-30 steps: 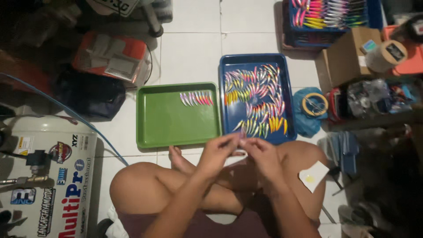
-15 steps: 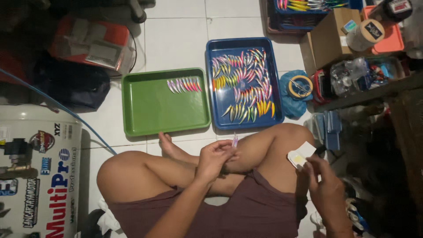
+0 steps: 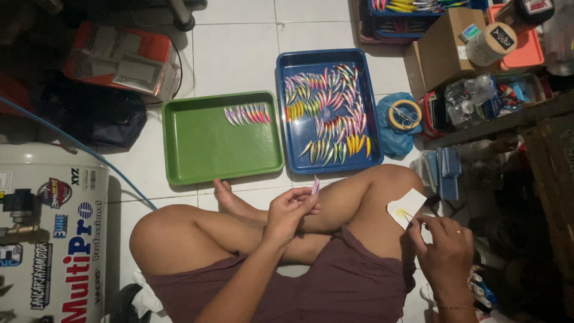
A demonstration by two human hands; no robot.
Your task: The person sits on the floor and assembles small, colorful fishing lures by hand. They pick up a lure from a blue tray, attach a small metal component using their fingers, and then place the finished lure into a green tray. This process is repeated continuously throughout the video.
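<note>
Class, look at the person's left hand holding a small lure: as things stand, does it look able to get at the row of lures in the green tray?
Probably yes. The left hand is near the green tray, and nothing lies between it and the row of lures.

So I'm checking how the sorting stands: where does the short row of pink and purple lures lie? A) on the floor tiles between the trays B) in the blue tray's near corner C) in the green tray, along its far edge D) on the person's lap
C: the row of lures lies inside the green tray near its far edge, while the blue tray beside it holds a much larger multicoloured spread.
</note>
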